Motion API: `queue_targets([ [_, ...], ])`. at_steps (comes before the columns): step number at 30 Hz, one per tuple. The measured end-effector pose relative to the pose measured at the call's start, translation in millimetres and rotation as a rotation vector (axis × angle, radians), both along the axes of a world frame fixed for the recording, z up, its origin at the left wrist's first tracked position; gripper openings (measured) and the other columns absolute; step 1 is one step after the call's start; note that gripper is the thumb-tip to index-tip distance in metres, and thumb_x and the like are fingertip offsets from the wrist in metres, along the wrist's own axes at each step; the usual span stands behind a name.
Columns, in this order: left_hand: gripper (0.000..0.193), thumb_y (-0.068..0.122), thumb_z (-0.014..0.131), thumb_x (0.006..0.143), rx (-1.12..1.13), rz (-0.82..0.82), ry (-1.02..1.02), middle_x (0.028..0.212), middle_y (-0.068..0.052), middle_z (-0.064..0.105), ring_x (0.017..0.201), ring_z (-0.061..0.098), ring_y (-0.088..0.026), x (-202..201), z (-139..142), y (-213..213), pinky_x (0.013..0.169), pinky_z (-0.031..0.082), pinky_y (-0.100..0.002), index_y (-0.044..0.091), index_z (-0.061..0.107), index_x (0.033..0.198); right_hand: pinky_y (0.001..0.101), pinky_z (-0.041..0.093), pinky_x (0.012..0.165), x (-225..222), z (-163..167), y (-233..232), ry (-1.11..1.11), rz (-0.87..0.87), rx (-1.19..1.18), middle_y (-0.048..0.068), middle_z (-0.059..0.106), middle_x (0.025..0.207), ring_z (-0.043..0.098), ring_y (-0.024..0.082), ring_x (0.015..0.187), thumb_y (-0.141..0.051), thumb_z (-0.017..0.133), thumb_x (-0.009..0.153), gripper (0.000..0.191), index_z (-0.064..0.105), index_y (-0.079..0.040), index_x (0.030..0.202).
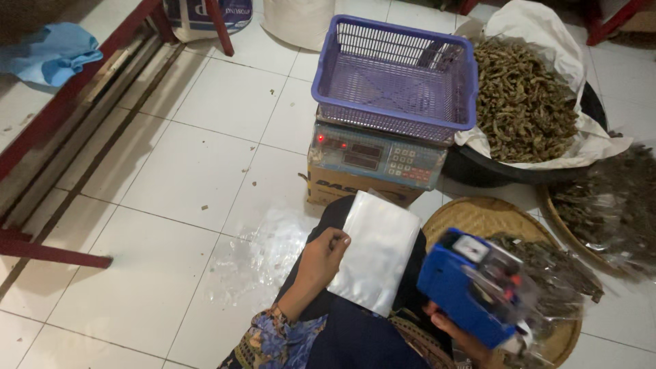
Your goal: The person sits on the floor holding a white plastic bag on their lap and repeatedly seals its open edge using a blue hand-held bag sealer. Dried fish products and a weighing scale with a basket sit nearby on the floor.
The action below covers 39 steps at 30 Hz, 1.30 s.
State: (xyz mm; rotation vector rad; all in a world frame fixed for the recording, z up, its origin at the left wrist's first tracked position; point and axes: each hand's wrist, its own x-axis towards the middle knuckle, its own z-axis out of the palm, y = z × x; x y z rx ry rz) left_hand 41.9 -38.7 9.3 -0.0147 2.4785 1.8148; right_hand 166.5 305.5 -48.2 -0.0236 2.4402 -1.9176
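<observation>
While L hand [326, 256] grips pouch [374, 251] & R hand [456, 329] grips label gun [471, 285], white tile floor [198, 164] below.

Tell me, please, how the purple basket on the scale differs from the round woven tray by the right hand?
The purple basket is rectangular plastic with deep slotted walls; the woven tray is round, shallow and tan. The basket sits raised on the digital scale, while the tray lies on the floor. The basket looks empty; the tray carries clear packets of dried plant matter. Both are open-topped.

Head camera, looking steeply down, close over lap, slightly blurred
</observation>
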Motion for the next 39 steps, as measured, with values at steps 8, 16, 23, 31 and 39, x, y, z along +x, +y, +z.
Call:
queue_targets([
  [8, 0.018, 0.024, 0.069, 0.095, -0.023, 0.022, 0.047, 0.070, -0.011, 0.068, 0.060, 0.064, -0.021, 5, -10, -6, 0.057, 0.050, -0.035, 0.007, 0.070, 0.101, 0.0372, 0.062, 0.080, -26, 24, 32, -0.579, 0.146, -0.009, 0.012, 0.081, 0.099, 0.079, 0.021, 0.091, -0.024, 0.082, 0.075, 0.042, 0.074, -0.009, 0.114],
  [16, 0.017, 0.021, 0.068, 0.095, -0.064, 0.035, 0.109, 0.076, -0.015, 0.071, 0.069, 0.070, -0.030, 14, -4, -5, 0.061, 0.053, -0.040, 0.005, 0.067, 0.099, 0.0385, 0.055, 0.069, -74, 104, 0, -0.657, 0.415, 0.857, 0.007, 0.079, 0.076, 0.075, 0.023, 0.074, -0.053, 0.079, 0.077, 0.045, 0.078, -0.012, 0.096],
  [23, 0.021, 0.026, 0.066, 0.094, -0.138, 0.011, 0.155, 0.077, -0.015, 0.071, 0.071, 0.071, -0.032, 3, 14, -3, 0.063, 0.055, -0.042, 0.006, 0.067, 0.097, 0.0388, 0.061, 0.085, -44, 129, 36, -0.900, 0.261, 1.038, 0.012, 0.084, 0.093, 0.081, 0.026, 0.087, -0.054, 0.079, 0.079, 0.055, 0.072, -0.023, 0.124],
  [31, 0.070, 0.067, 0.073, 0.080, -0.690, -0.174, 0.113, 0.070, -0.020, 0.067, 0.062, 0.070, -0.037, -31, 42, 21, 0.052, 0.055, -0.048, 0.000, 0.058, 0.096, 0.0366, 0.061, 0.093, 38, 27, 88, -0.264, -0.200, 0.251, 0.009, 0.081, 0.106, 0.078, 0.023, 0.099, -0.041, 0.085, 0.076, 0.062, 0.067, -0.021, 0.132],
  [39, 0.075, 0.067, 0.074, 0.080, -0.682, -0.224, 0.071, 0.077, -0.018, 0.074, 0.067, 0.072, -0.036, -46, 21, 25, 0.056, 0.055, -0.047, 0.005, 0.050, 0.114, 0.0370, 0.061, 0.091, 40, 19, 58, -0.106, -0.341, 0.069, 0.010, 0.080, 0.106, 0.078, 0.024, 0.098, -0.040, 0.087, 0.075, 0.063, 0.067, -0.019, 0.131],
])
